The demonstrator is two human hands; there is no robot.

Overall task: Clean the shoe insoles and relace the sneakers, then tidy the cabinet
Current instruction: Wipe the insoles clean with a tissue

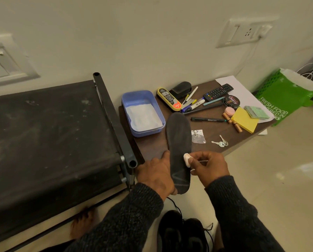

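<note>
A dark grey insole (179, 140) is held up over the front of a low brown table (152, 146). My left hand (155, 175) grips the insole's heel end from the left side. My right hand (209, 166) pinches a small white wad of cloth or wipe (187, 159) and presses it on the insole's right edge. Two black sneakers (183, 233) stand on the floor below my arms, with loose black laces beside them.
A blue tub (142, 112) with white powder, a shoe-polish sponge (168, 99), a polish tin (232, 101), pens, a remote (218, 91), sticky notes (244, 121) and keys (220, 142) lie on the table. A black shoe rack (52, 135) stands left; a green bag (286, 99) right.
</note>
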